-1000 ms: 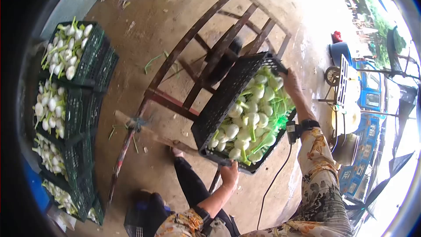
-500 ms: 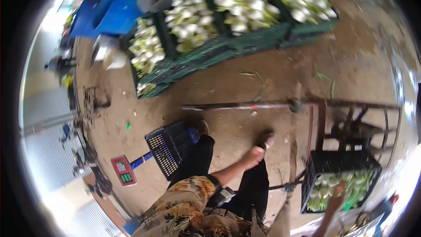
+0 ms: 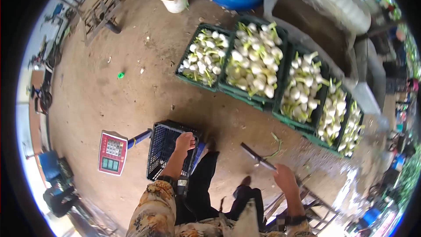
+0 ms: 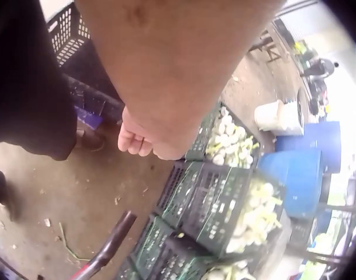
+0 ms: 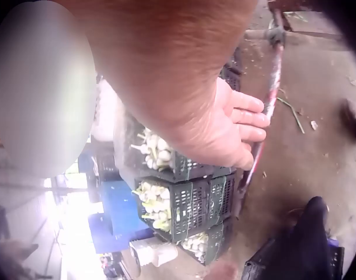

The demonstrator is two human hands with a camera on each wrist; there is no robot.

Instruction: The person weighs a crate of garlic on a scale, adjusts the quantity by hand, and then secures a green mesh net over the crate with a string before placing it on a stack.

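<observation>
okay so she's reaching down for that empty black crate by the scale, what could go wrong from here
1. The left hand rests on the rim of the empty black crate, which sits partly on the scale platform; lifted one-handed, it might tip or drag.
2. The right hand is at the metal handle of the cart frame, which may swing toward the legs.
3. The green crates stand close ahead, easy to trip on.

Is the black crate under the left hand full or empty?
Empty. In the head view the black crate shows only bare mesh, with no bulbs in it, unlike the filled green crates behind. The left hand rests on its rim.
</observation>
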